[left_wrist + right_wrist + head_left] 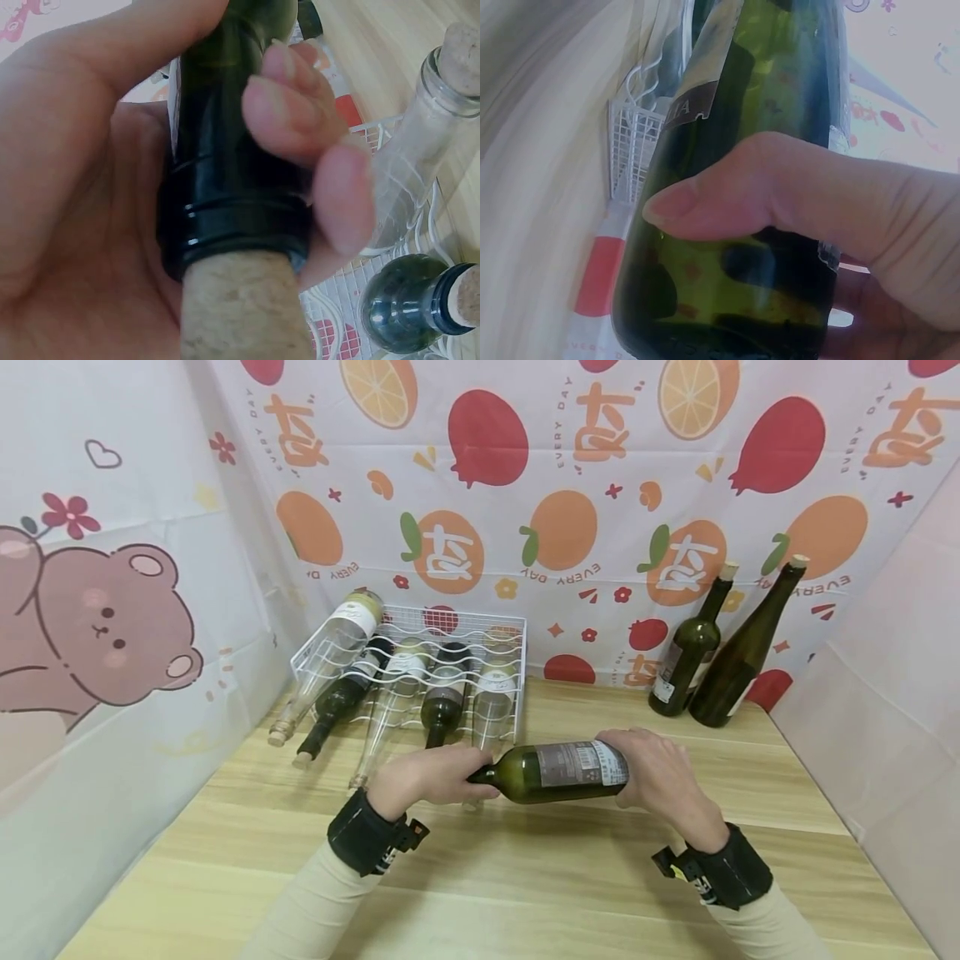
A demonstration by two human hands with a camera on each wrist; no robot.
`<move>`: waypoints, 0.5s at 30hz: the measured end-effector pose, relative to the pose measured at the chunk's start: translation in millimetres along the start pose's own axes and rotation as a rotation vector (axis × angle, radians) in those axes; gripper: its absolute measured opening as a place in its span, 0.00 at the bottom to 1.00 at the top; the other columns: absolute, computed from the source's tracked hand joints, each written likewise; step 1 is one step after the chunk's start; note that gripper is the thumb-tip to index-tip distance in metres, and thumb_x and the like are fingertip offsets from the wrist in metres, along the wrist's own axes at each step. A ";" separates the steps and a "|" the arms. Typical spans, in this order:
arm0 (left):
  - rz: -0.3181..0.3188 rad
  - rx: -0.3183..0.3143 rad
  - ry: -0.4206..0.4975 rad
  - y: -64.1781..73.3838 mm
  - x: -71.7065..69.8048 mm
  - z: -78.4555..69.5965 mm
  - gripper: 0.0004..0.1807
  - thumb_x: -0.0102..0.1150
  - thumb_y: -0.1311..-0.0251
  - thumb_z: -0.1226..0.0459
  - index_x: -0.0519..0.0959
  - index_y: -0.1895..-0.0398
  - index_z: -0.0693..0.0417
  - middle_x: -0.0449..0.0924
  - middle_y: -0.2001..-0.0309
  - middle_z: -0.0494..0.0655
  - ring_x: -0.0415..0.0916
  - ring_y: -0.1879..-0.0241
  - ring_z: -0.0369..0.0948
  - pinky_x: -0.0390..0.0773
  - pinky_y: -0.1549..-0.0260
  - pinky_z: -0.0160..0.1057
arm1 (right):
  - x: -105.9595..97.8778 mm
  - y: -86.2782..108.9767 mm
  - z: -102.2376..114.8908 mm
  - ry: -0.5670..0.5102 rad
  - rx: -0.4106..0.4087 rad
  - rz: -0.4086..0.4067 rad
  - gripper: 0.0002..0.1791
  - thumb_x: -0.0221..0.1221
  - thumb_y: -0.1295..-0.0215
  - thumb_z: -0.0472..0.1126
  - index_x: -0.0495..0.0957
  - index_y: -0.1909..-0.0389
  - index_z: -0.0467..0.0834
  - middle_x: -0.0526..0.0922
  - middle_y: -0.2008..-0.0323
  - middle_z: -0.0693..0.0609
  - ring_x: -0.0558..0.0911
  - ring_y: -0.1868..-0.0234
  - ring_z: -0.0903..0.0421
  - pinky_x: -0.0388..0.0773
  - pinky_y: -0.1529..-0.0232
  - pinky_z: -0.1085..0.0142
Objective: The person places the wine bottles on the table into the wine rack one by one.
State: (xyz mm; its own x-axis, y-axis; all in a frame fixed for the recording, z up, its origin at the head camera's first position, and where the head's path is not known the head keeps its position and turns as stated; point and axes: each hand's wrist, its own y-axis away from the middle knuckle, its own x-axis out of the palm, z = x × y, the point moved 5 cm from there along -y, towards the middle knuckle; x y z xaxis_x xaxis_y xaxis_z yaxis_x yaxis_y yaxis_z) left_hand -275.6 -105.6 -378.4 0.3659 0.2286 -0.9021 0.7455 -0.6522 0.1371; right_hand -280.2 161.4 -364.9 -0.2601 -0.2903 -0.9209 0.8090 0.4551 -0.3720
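Observation:
A dark green wine bottle [525,777] lies nearly level above the table in front of the rack, its neck toward the left. My left hand [438,774] grips the neck; in the left wrist view the fingers curl round it just behind the cork [244,307]. Around the base end my right hand [660,777] holds the bottle, with the thumb [697,206] across the green glass in the right wrist view. A white wire rack [522,652] behind the hands carries several bottles lying with corked necks toward me, some clear and some dark.
Two corked green bottles, a shorter one [686,652] and a taller one [742,652], stand upright at the back right of the wooden table [480,893]. A fruit-print curtain [555,443] hangs behind, and pale curtain walls border both sides.

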 end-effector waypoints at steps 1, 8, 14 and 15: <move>0.003 -0.011 0.005 -0.3 0.8 0.2 0.11 0.62 0.29 0.54 0.77 0.64 0.50 0.74 0.72 0.38 0.70 0.73 0.34 0.70 0.70 0.33 | -0.4 0.1 0.5 0.001 -0.002 -0.001 0.46 0.85 0.80 0.32 0.83 0.47 0.50 0.90 0.52 0.48 0.85 0.53 0.48 0.78 0.68 0.53; 0.025 -0.044 0.054 -3.6 5.2 -3.7 0.19 0.65 0.34 0.45 0.77 0.61 0.51 0.76 0.70 0.39 0.73 0.70 0.36 0.75 0.65 0.37 | -2.7 0.4 5.0 0.016 -0.025 -0.004 0.46 0.85 0.82 0.32 0.84 0.48 0.51 0.90 0.51 0.49 0.85 0.54 0.49 0.77 0.70 0.55; 0.019 -0.030 0.060 -5.2 7.9 -3.8 0.18 0.66 0.35 0.47 0.77 0.66 0.51 0.75 0.73 0.39 0.72 0.74 0.35 0.74 0.70 0.35 | 0.1 0.8 4.0 0.009 -0.024 0.013 0.46 0.85 0.80 0.33 0.83 0.48 0.51 0.90 0.52 0.50 0.85 0.55 0.49 0.76 0.69 0.57; 0.015 -0.023 0.055 -5.4 8.1 -3.6 0.18 0.66 0.35 0.47 0.77 0.66 0.52 0.75 0.73 0.39 0.71 0.74 0.35 0.74 0.70 0.35 | 0.7 0.8 3.5 0.007 -0.024 0.016 0.46 0.85 0.80 0.33 0.83 0.48 0.51 0.90 0.51 0.50 0.85 0.55 0.49 0.76 0.69 0.57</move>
State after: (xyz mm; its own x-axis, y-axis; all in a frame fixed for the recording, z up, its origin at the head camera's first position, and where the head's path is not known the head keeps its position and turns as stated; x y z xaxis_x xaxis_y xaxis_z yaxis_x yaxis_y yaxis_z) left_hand -274.6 -97.6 -384.9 0.4065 0.2587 -0.8763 0.7522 -0.6391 0.1603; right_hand -277.8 158.6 -365.4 -0.2511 -0.2771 -0.9275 0.8001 0.4798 -0.3599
